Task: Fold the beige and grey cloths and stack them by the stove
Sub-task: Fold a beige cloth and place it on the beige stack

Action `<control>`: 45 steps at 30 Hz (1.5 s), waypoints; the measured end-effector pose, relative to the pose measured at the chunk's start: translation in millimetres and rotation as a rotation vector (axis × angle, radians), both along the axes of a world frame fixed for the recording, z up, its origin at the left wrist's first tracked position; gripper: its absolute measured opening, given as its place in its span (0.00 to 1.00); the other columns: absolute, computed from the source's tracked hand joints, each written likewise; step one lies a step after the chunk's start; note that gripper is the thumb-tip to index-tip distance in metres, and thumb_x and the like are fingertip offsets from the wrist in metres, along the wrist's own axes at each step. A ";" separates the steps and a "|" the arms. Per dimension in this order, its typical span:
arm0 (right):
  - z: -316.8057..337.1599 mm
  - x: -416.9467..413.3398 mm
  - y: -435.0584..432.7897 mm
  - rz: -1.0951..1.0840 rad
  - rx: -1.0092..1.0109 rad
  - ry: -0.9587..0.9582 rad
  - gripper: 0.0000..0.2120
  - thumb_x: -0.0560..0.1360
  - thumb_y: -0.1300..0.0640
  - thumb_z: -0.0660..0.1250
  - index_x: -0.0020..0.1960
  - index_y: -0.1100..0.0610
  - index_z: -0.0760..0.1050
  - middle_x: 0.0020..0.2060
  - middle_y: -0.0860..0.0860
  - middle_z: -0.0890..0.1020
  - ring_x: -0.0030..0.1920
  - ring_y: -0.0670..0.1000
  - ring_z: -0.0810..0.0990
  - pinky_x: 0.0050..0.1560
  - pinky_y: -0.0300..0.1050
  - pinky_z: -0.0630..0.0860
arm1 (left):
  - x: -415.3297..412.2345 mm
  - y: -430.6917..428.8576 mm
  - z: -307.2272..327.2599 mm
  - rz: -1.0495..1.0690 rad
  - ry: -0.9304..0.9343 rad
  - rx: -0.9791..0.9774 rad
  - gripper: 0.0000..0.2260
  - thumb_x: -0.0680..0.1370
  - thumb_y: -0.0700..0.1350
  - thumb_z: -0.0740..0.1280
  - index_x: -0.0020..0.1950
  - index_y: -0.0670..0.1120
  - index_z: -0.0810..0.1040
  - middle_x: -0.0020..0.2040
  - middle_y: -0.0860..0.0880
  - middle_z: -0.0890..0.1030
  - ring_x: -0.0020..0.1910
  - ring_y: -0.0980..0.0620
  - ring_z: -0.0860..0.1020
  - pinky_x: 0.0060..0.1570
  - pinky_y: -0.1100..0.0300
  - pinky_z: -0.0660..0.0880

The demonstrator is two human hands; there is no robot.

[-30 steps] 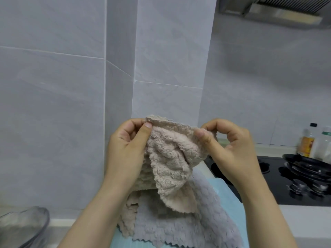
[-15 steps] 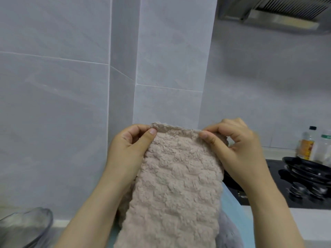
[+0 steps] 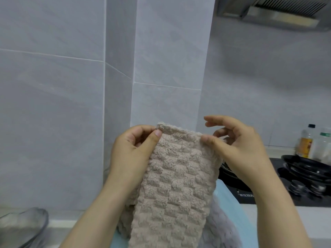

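While the grey cloth (image 3: pixel 220 228) is lying unfolded on the blue mat (image 3: pixel 231 199) nearest the person, the beige cloth (image 3: pixel 175 185), bunched a second ago, is now hanging above it as a flat, seemingly doubled strip, so its first fold is looking done. The left hand (image 3: pixel 132 151) is pinching the top left corner; the right hand (image 3: pixel 238 145) is keeping its thumb on the other corner while lifting its upper fingers clear, probably regripping. Beyond, the stove (image 3: pixel 268 194) is waiting.

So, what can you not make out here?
Head view:
Grey fluffy cloth: mostly hidden behind the beige textured cloth.
Beige cloth's lower end: cut by bottom edge.
Clear glass bowl: cut by left edge.
Right hand: gripping fingers hidden behind cloth.
Orange bottle label: too small, blurred.
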State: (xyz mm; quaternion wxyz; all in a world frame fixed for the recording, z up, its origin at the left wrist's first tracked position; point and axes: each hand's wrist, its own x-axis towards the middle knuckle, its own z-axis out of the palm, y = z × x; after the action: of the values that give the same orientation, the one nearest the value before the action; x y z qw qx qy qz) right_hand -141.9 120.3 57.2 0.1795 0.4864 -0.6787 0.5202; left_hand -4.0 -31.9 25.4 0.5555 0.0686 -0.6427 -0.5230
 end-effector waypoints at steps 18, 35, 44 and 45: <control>1.8 28.4 -12.5 0.060 0.082 0.091 0.02 0.74 0.53 0.71 0.42 0.48 0.80 0.40 0.42 0.82 0.47 0.39 0.79 0.45 0.30 0.73 | -9.6 15.8 -3.4 -0.106 -0.026 -0.077 0.06 0.69 0.48 0.72 0.44 0.49 0.83 0.42 0.46 0.84 0.45 0.43 0.82 0.51 0.45 0.78; -1.7 0.6 -7.6 -0.083 -0.311 -0.031 0.04 0.76 0.54 0.67 0.43 0.50 0.77 0.30 0.42 0.77 0.33 0.40 0.73 0.36 0.36 0.70 | -12.2 10.8 -17.9 -0.167 -0.481 -0.327 0.22 0.71 0.53 0.73 0.29 0.42 0.66 0.29 0.50 0.61 0.28 0.53 0.61 0.32 0.59 0.57; -1.6 -18.6 4.5 -0.178 -0.439 -0.048 0.04 0.77 0.54 0.67 0.44 0.52 0.77 0.34 0.46 0.77 0.35 0.45 0.73 0.38 0.42 0.71 | -12.2 -6.5 -26.7 -0.181 -0.742 -0.342 0.21 0.73 0.48 0.72 0.26 0.46 0.65 0.26 0.51 0.61 0.27 0.54 0.60 0.29 0.61 0.56; -1.9 -20.7 5.3 -0.186 -0.446 -0.055 0.04 0.77 0.54 0.67 0.45 0.53 0.77 0.34 0.46 0.77 0.35 0.45 0.73 0.38 0.41 0.71 | -11.1 -9.8 -26.6 -0.179 -0.767 -0.336 0.19 0.73 0.48 0.72 0.27 0.45 0.68 0.26 0.51 0.62 0.27 0.54 0.61 0.30 0.61 0.57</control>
State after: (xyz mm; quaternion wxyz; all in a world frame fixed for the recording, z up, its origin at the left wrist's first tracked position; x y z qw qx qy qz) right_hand -162.6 125.6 55.3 0.3109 0.3559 -0.5934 0.6515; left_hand -15.0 -41.7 -1.2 0.2321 0.1107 -0.8824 -0.3939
